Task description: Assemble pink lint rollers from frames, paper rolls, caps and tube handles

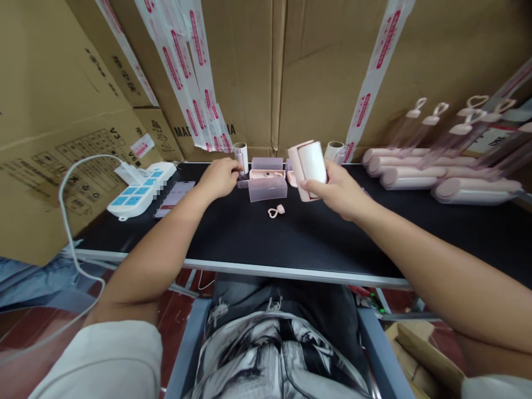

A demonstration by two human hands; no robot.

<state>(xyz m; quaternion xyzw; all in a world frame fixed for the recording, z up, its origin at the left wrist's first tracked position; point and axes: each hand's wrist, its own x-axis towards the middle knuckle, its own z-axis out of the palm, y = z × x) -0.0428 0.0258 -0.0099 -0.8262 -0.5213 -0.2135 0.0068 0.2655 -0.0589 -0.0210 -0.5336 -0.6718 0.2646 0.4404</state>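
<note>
Holding a pink-and-white case (308, 170), rounded like a short barrel and smooth as hard plastic, the right hand (336, 189) has it raised above the counter (245, 238); the case tilts slightly, a thin brownish line running between its white panel and pink shell. That grip is closed about the case, the thumb lying across the near face and the other fingers behind it. The left hand (221, 176) reaches to the far edge, its curled fingertips at a small clear tube just in front of a white roll (244, 156); whether this grip pinches the tube or only touches it, I cannot tell. Between the hands sits a see-through box (268, 191) of thin, lilac-tinted plastic, with small pink pieces in a pink tray inside. Nearer the person, a pink cap with a heart-shaped loop (276, 211) lies on the matte black top. A second white roll (333, 151) stands behind the right hand. On the right lie several glossy pink cylinders (474, 190), with clear tubes and loop-topped pink caps rising behind them. On the left are a white power strip (135, 198) with blue socket faces and a flat phone (175, 197). Brown cardboard (245, 61), banded with printed tape (384, 44), walls the back.
</note>
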